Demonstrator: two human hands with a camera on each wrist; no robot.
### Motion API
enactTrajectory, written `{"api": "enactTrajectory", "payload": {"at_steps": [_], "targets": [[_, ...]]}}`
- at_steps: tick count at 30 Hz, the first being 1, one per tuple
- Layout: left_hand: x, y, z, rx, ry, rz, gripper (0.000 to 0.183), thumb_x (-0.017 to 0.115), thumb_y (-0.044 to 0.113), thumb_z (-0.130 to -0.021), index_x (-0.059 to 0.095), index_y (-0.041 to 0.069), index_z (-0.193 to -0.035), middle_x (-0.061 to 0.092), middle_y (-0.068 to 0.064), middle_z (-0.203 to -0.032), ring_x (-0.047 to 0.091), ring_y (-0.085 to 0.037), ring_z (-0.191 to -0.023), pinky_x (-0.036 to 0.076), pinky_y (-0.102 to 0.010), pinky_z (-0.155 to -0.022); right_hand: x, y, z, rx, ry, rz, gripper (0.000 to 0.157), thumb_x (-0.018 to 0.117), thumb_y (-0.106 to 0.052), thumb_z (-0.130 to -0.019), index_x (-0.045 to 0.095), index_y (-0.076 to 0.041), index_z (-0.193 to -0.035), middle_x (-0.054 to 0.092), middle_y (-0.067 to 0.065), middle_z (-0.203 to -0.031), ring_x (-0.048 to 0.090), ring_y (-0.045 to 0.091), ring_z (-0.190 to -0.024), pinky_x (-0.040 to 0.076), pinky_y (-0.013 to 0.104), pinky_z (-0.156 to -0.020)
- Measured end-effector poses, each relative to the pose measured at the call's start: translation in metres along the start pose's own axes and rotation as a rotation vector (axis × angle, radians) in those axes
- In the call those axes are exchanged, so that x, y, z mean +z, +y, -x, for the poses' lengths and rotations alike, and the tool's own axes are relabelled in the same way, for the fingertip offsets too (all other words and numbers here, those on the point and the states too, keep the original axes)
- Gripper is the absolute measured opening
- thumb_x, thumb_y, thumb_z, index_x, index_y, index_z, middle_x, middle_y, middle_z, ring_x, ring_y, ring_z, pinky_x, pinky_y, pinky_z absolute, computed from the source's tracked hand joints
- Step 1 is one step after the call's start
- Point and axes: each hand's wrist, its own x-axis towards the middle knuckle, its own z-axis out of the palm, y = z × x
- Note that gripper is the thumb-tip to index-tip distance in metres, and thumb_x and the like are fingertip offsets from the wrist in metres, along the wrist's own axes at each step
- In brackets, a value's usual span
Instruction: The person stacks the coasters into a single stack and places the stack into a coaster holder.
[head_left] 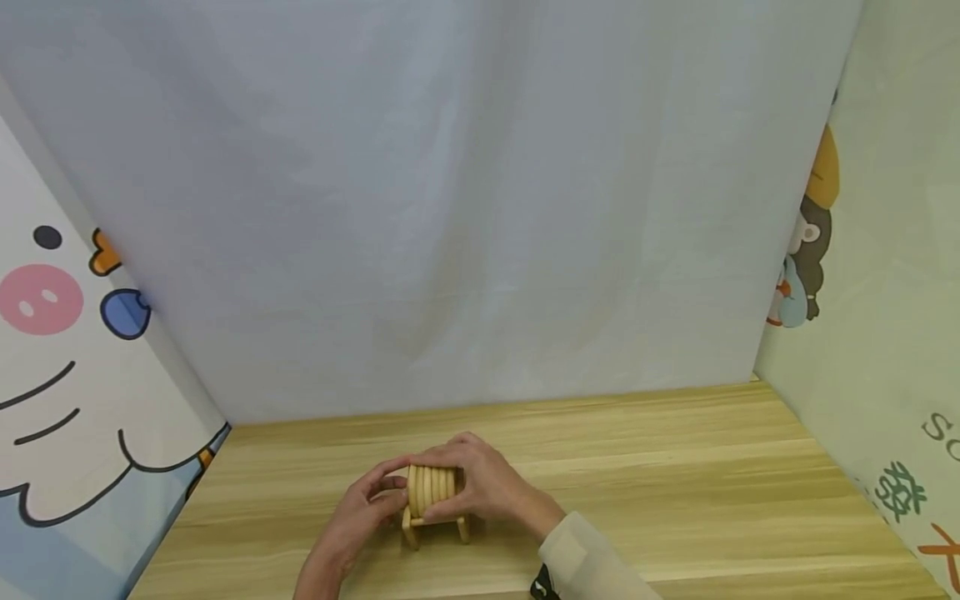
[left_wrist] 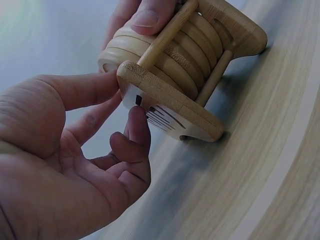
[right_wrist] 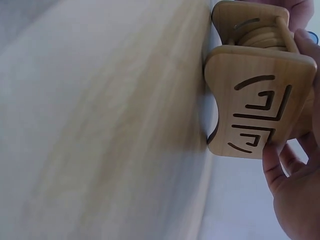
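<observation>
A row of round wooden coasters (head_left: 432, 490) stands on edge in a small wooden holder (head_left: 409, 530) near the front of the table. My left hand (head_left: 365, 510) holds the left end of the row, its thumb and fingertips against the end coaster. From the other side my right hand (head_left: 480, 479) grips the coasters, thumb in front and fingers over the top. The left wrist view shows the holder's end panel (left_wrist: 170, 107) and rails around the coasters (left_wrist: 182, 57). Cut-out lines mark the other end panel (right_wrist: 260, 100) in the right wrist view, where coasters are mostly hidden.
The holder stands on a wood-grain table (head_left: 675, 483). A pale grey curtain (head_left: 450, 208) hangs behind it, with printed cartoon panels (head_left: 60, 333) at the left and right. A small black object (head_left: 543, 583) lies by the right sleeve (head_left: 585, 554), partly out of view.
</observation>
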Motion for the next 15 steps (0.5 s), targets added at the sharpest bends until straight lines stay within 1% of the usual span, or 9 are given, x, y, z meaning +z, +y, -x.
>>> {"api": "enactTrajectory", "payload": {"at_steps": [6,9,12,15], "targets": [[0.0009,0.0015,0.0002,-0.027,0.012,0.013,0.051,0.070,0.013,-0.111,0.058,0.005,-0.160,0.065,-0.011,-0.129,0.062,-0.019,-0.102,0.050,-0.033,-0.075,0.0014,0.0008,0.0010,-0.018,-0.022,0.036,0.071,0.098,-0.040,-0.088,0.070,-0.028,-0.153,0.070,-0.012,-0.149,0.058,0.010,-0.125,0.051,0.033,-0.107],[0.0015,0.0020,0.0002,-0.030,0.018,0.015,0.050,0.069,0.014,-0.112,0.059,0.005,-0.159,0.066,-0.009,-0.128,0.062,-0.019,-0.101,0.049,-0.032,-0.074,0.0017,0.0012,0.0015,-0.025,-0.027,0.055,0.072,0.096,-0.041,-0.089,0.068,-0.028,-0.155,0.069,-0.013,-0.150,0.058,0.010,-0.128,0.051,0.033,-0.109],[0.0022,0.0018,-0.0002,-0.031,0.033,0.019,0.047,0.068,0.016,-0.112,0.061,0.006,-0.158,0.066,-0.009,-0.126,0.063,-0.019,-0.098,0.049,-0.032,-0.074,0.0022,0.0019,0.0025,-0.035,-0.026,0.070,0.073,0.096,-0.039,-0.091,0.067,-0.025,-0.157,0.069,-0.009,-0.151,0.059,0.014,-0.132,0.050,0.036,-0.114],[0.0031,0.0020,-0.0004,-0.020,0.051,0.017,0.045,0.068,0.016,-0.113,0.063,0.007,-0.156,0.066,-0.009,-0.126,0.063,-0.019,-0.096,0.049,-0.033,-0.073,0.0029,0.0026,0.0052,-0.021,-0.025,0.082,0.077,0.094,-0.040,-0.093,0.063,-0.022,-0.160,0.065,-0.001,-0.156,0.057,0.022,-0.140,0.050,0.043,-0.118]]}}
